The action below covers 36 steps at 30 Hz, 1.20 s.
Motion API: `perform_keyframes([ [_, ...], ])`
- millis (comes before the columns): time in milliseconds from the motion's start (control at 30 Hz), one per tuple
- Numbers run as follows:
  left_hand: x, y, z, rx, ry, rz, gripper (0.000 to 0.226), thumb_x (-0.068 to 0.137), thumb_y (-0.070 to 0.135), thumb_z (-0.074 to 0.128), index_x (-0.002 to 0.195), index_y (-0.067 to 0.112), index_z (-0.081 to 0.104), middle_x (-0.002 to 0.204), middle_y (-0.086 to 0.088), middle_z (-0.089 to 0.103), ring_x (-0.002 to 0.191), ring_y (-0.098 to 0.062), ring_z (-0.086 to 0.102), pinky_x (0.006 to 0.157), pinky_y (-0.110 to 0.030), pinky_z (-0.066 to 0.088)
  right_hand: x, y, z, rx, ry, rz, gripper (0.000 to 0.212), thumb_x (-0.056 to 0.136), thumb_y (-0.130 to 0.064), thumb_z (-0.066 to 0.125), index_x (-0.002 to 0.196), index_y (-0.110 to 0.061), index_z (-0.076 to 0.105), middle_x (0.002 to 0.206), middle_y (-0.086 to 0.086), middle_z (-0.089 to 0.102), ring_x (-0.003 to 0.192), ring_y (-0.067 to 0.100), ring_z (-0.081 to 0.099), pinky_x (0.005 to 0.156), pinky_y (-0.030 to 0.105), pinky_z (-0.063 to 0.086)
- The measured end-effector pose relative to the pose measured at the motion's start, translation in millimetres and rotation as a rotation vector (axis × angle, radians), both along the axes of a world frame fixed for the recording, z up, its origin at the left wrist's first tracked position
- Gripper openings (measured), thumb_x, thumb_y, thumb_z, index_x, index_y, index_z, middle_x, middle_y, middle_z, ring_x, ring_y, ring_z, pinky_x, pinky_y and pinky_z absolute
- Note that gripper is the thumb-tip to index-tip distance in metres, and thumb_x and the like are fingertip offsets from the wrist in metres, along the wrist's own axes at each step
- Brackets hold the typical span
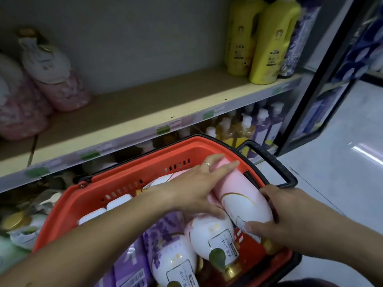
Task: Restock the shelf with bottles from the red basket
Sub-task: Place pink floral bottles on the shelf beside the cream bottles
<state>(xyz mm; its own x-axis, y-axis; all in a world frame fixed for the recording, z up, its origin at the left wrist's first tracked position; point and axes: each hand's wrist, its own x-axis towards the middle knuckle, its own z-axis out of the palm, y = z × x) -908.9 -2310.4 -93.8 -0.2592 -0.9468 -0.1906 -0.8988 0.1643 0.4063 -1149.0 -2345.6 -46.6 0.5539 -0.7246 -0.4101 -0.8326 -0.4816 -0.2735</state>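
Observation:
The red basket sits in front of the shelf and holds several bottles. Both hands are on a pink bottle that lies slanted along the basket's right rim. My left hand lies over its upper part, fingers along the bottle and thumb under it. At the white lower end, my right hand grips it with the thumb across the label. A white and pink bottle and a purple one lie below in the basket. The wooden shelf has a bare stretch in its middle.
Pink bottles stand at the shelf's left, yellow bottles at its right. The basket's black handle hangs out to the right. Pump bottles fill the shelf below. A dark-framed cabinet stands to the right.

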Motion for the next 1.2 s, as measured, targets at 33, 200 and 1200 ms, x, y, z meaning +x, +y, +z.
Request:
perform_keyframes([
  [33,-2.9,-6.3,-0.7,0.002,-0.036,-0.021,0.121,0.074,0.059,0.085,0.156,0.057,-0.004,0.166,0.017,-0.012,0.153,-0.026,0.018,0.124,-0.041,0.024,0.1,0.9,-4.4,0.008,-0.004,-0.022,0.057,0.072,-0.081,0.061,0.105,-0.037,0.048,0.096,-0.016,0.061,0.084,0.003,0.062,0.068,0.023,0.055],
  [200,-25.0,-13.2,-11.8,-0.088,-0.139,-0.064,0.128,0.062,0.067,0.087,0.155,0.056,0.0,0.168,0.012,-0.008,0.156,-0.036,-0.019,0.12,-0.071,-0.004,7.7,-2.8,-16.9,-0.03,0.003,-0.021,0.06,0.072,-0.079,0.062,0.108,-0.033,0.049,0.102,-0.014,0.053,0.091,0.006,0.056,0.069,0.022,0.045],
  [1200,-72.5,12.9,-53.6,-0.528,0.977,0.919,0.105,0.069,0.06,0.084,0.149,0.049,0.017,0.138,0.014,0.056,0.124,-0.01,0.059,0.102,-0.04,0.054,93.5,-77.9,-8.7,0.628,-0.57,-0.286,0.048,0.101,-0.063,0.043,0.13,-0.028,0.056,0.124,0.004,0.069,0.112,0.027,0.068,0.099,0.053,0.055],
])
